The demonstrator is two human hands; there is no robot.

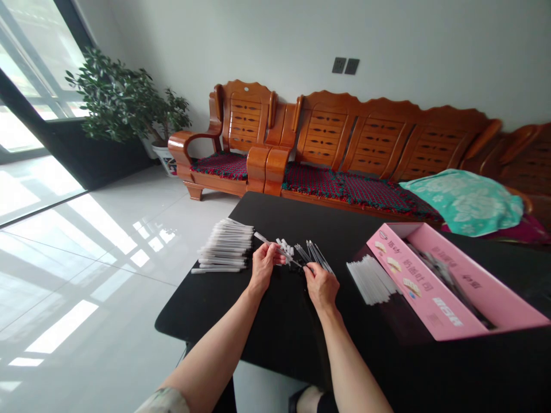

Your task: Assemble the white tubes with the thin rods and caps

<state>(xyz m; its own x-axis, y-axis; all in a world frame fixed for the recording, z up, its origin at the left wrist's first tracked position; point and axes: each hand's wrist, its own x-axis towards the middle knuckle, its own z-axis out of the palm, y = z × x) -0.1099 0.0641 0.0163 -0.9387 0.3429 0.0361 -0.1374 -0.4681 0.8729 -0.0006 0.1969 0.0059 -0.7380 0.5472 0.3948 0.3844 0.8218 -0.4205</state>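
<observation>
Forearms reach out below me over a black bench, and my hands come together near its middle. My left hand is closed in a pinch on a slim white plastic tube, whose far end points up and away to the left. My right hand is curled inward, its fingertips right beside a thin dark rod that meets the tube's other end. From here I cannot tell whether those fingers have firm hold of the rod or only touch it.

Just past my hands lie a small cluster of short white pieces and a loose fan of thin dark rods. To the left sits a tidy pile of white tubes, all lying side by side, and to the right lies a looser bundle of white tubes. Beyond that bundle stands an open pink cardboard box with dark contents.

Farther off, past the bench, runs a carved orange-brown wooden sofa with red and green woven cushions and a folded teal towel. A green potted plant stands by the window.
</observation>
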